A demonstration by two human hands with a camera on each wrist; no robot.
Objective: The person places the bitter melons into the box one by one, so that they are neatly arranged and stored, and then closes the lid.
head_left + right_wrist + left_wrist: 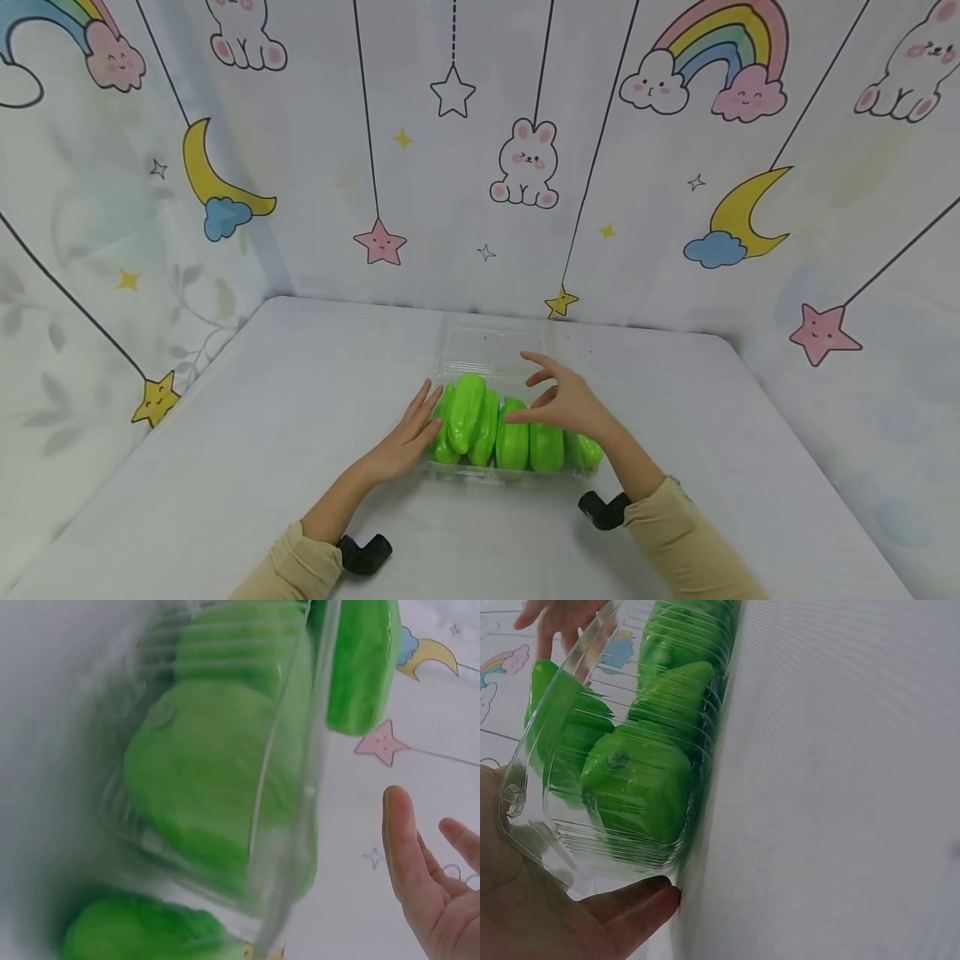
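A clear plastic clamshell box (495,475) lies on the white table, its lid (487,343) folded open toward the wall. Several bright green toy peppers (480,425) fill its tray (540,855). My left hand (408,437) lies flat with straight fingers against the box's left end, palm touching the corner in the left wrist view. My right hand (558,398) hovers just above the peppers, fingers spread and loosely bent, holding nothing. The right wrist view shows the peppers (210,780) through the tray wall and my fingers (409,847) apart from them.
The white table (225,433) is walled on three sides by a curtain printed with rainbows, moons, stars and rabbits (525,162). Black wrist mounts (363,554) (600,510) sit below both sleeves.
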